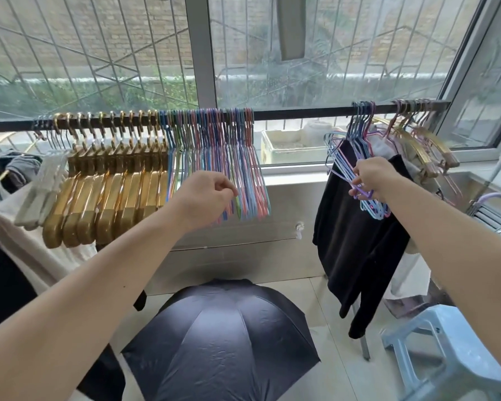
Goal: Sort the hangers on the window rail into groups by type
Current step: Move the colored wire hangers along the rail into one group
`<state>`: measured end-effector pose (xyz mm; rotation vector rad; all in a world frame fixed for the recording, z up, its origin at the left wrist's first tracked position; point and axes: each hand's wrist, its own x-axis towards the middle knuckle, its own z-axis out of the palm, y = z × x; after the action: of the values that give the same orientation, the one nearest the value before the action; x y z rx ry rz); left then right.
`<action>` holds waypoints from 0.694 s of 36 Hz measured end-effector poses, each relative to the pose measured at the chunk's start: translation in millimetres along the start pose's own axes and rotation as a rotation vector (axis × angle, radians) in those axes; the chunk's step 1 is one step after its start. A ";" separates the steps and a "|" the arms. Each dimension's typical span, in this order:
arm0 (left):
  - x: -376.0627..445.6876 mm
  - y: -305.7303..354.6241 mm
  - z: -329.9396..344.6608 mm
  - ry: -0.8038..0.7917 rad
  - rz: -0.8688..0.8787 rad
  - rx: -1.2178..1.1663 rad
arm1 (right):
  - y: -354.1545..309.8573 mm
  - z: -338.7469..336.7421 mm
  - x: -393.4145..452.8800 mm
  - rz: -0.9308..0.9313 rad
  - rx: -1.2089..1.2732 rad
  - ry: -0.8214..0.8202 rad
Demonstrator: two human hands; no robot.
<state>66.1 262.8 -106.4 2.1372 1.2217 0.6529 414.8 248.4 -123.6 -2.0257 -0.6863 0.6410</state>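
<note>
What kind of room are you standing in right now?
Probably a home's enclosed balcony or laundry nook: a window rail crowded with gold hangers and coloured wire hangers, a black garment hanging, and an open umbrella on the tiled floor.

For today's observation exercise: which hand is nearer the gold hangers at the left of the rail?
Left. The left hand is just right of those gold hangers, at the coloured hangers. The right hand is far right, gripping other hangers.

1. Gold hangers (110, 180) hang packed together left on the window rail (295, 113).
2. Coloured wire hangers (214, 157) bunch just right of them (pinks, blues, greens).
3. More wire hangers (356, 157) and gold ones (425, 143) hang mixed at the right end.
</note>
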 end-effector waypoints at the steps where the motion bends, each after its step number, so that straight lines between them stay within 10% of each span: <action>1: -0.6 -0.4 -0.2 0.001 -0.004 -0.005 | 1.1 -2.3 3.0 0.010 0.014 0.002; 13: -7.3 -13.0 -6.2 -0.017 -0.035 -0.006 | 12.3 5.1 -22.2 -0.470 -0.591 0.289; 25: 0.9 -4.0 -34.3 0.025 -0.052 -0.017 | -19.9 78.4 -57.2 -0.368 -0.194 -0.287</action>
<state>41.4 273.6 -84.8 2.0827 1.2763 0.6670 317.5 263.8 -134.1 -1.9242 -1.2992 0.6699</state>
